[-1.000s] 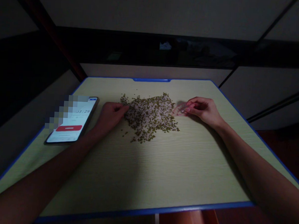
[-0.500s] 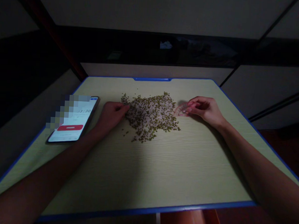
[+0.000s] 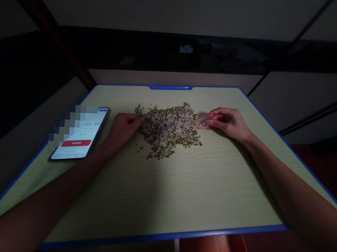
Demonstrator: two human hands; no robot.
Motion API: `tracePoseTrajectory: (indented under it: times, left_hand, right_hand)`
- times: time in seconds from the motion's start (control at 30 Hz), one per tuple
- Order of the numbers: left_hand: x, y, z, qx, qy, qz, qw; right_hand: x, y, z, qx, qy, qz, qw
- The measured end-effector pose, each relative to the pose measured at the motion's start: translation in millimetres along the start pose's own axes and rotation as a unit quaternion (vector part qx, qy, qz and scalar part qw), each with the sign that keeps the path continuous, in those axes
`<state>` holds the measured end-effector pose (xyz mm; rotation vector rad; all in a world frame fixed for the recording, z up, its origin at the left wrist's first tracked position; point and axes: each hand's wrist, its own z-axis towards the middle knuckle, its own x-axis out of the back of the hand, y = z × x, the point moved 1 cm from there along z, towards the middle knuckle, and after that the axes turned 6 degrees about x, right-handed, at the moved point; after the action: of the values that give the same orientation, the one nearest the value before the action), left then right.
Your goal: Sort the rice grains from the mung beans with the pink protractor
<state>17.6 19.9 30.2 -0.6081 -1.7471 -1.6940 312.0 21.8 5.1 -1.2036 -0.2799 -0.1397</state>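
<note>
One loose green-and-pale grain heap [image 3: 171, 128] lies at three o'clock from the nearer, curled left hand [image 3: 125, 125], hold unclear; right hand [image 3: 231, 123], opposite, pinches a clear, pink-marked plastic protractor [image 3: 200, 122].

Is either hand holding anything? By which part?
The right hand pinches a clear protractor by its right side; whether the left hand holds anything can't be told.

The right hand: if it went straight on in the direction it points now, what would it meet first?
Most likely the pile of mixed grains: the right hand points left towards it, with the clear protractor-like piece leading. Whether that piece touches the grains is unclear.
</note>
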Motion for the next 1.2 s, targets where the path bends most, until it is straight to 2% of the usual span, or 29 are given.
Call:
tracePoseTrajectory:
  times: [0.43, 0.9, 1.2]
  left_hand:
    - [-1.0, -2.2, 2.1, 0.001, -0.001, -0.003, 1.000]
    - [-1.8, -3.7, 2.8, -0.002, 0.001, -0.001, 1.000]
    - [-0.9, -1.9, 1.9, -0.001, 0.002, 0.003, 1.000]
  right_hand:
    - [-0.3, 0.7, 0.5, 0.003, 0.014, -0.017, 1.000]
    - [0.4, 0.9, -0.8, 0.002, 0.003, -0.002, 1.000]
    - [1.5, -3.9, -1.9, -0.023, 0.017, 0.006, 1.000]
